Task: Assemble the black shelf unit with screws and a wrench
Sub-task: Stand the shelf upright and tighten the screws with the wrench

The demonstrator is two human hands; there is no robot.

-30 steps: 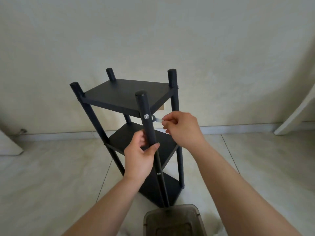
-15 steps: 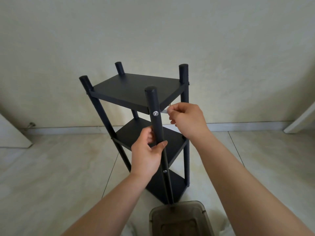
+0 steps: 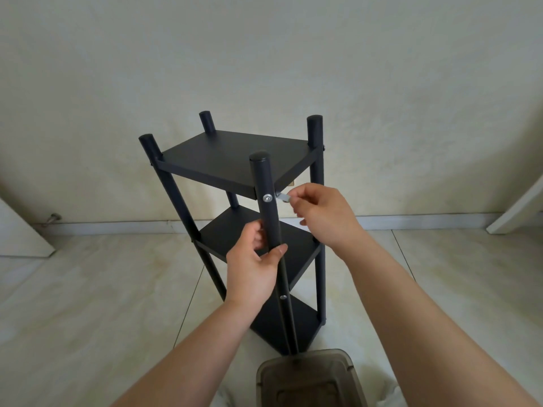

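Note:
The black shelf unit (image 3: 235, 160) stands upright on the floor with three boards and several round posts. My left hand (image 3: 255, 268) grips the near post (image 3: 264, 177) just below the top board. A silver screw (image 3: 267, 198) sits in that post at the top board's level. My right hand (image 3: 320, 212) pinches a small flat silver wrench (image 3: 283, 197), whose tip lies just right of the screw. A second screw (image 3: 283, 297) shows lower on the same post.
A translucent grey plastic box (image 3: 308, 377) sits on the floor right in front of the unit's base. A pale wall with a white skirting board (image 3: 426, 221) stands close behind. White panels lean at the far left (image 3: 20, 236) and far right (image 3: 520, 210).
The view has shifted, so the unit sits lower and more central in the picture. My right hand with the wrench has stayed beside the top screw. My left hand keeps its grip on the post.

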